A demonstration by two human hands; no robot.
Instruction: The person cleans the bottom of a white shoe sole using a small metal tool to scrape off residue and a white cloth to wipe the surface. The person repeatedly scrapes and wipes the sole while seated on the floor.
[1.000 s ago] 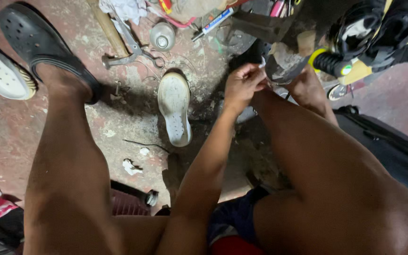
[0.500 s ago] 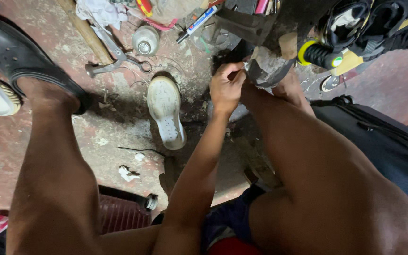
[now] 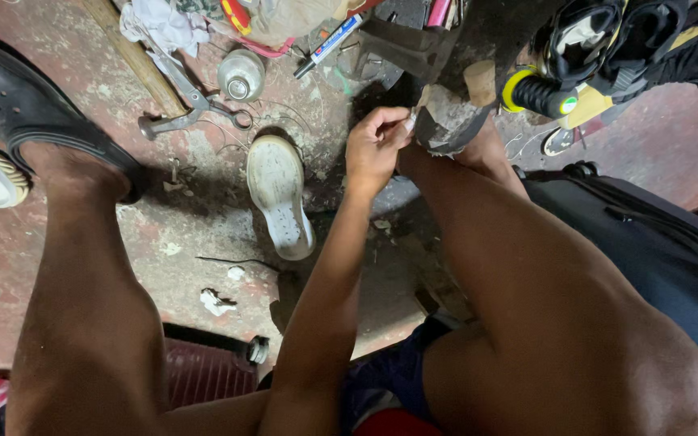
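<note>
left hand [image 3: 375, 149] pinching worn dark shoe [image 3: 446, 121] | pale ridged sole [image 3: 279, 202] beside

Floor [image 3: 203, 234]: worn concrete, reddish patches, grey stains, grit and scraps throughout. A white sole [image 3: 278, 194] lies flat on it. Pliers [image 3: 191, 109], a wooden handle [image 3: 135, 56] and a small tin [image 3: 241, 74] sit near the top. Black bag [image 3: 656, 242] at right. Light is even, dim.

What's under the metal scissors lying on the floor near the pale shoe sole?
Under the scissors shows stained concrete floor, with a wooden stick alongside. White rags cover the blade tips, hiding what lies beneath.
</note>
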